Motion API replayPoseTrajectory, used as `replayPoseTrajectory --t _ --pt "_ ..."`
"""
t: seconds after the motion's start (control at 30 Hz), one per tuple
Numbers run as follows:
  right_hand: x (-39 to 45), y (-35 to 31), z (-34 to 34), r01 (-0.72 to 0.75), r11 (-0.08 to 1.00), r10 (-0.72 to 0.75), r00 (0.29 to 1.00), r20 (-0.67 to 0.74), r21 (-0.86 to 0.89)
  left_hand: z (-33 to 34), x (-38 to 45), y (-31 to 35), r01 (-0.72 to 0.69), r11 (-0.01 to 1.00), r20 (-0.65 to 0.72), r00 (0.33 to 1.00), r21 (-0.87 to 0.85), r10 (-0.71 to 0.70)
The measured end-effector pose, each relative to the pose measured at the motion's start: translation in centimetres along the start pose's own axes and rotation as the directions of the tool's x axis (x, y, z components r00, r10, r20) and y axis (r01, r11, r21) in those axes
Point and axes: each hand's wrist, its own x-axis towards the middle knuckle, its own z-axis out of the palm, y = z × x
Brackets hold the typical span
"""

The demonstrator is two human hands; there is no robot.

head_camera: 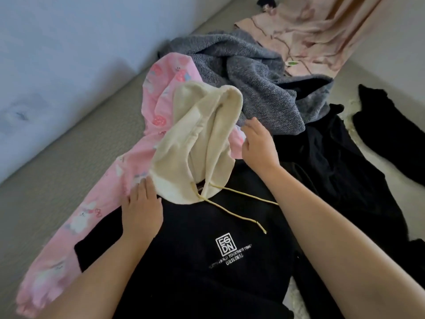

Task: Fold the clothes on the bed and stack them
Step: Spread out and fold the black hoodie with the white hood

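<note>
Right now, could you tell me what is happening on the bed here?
A person is laying out a black hoodie front up. The left hand presses flat by its cream hood; the right hand rests at the hood's other side. Pink pyjamas and a grey knit lie unfolded around it. No stack is visible.
</note>
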Motion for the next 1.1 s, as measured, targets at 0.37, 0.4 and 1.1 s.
replayPoseTrajectory --t 0.37,0.4,1.1 --pt "-4.5 5.3 3.6 -0.009 0.886 0.153 0.950 0.274 -0.463 2.5 0.9 0.8 0.157 0.986 0.013 0.988 -0.062 -0.157" --pt "-5.3 5.4 3.0 0.019 0.897 0.107 0.960 0.259 -0.441 2.2 0.7 1.1 0.165 0.980 -0.019 0.986 -0.113 -0.169" --pt "-37.6 3.7 -29.2 -0.227 0.927 -0.019 0.768 -0.640 -0.300 -20.8 -26.0 17.6 -0.653 0.745 -0.676 0.488 0.138 0.553"
